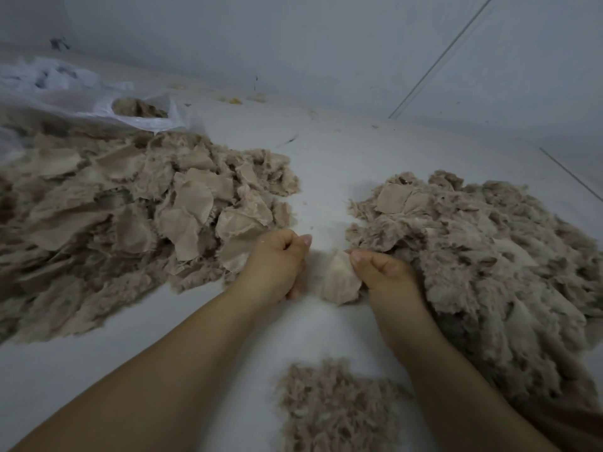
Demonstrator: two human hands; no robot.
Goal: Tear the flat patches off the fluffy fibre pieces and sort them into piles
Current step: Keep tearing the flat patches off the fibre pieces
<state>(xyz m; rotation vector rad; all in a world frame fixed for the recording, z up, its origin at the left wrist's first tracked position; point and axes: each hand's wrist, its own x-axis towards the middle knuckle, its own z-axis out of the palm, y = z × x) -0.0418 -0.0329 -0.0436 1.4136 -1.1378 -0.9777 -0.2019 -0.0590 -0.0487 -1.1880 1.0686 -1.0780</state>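
My right hand [381,272] pinches a pale beige flat patch [339,282] between thumb and fingers, low over the white surface in the middle. My left hand [280,259] is just left of it, fingers curled into a loose fist with the thumb out, and I see nothing in it. A broad pile of beige pieces with many flat patches on top [130,210] lies to the left. A big heap of fluffy fibre pieces [473,256] lies to the right, touching my right wrist. A smaller fluffy tuft pile [336,409] sits between my forearms at the bottom.
A clear plastic bag [107,106] holding more beige fibre lies at the back left. A white wall [326,44] rises behind the surface, with a thin dark rod [440,60] leaning at the right. Small yellow scraps [233,100] lie near the wall.
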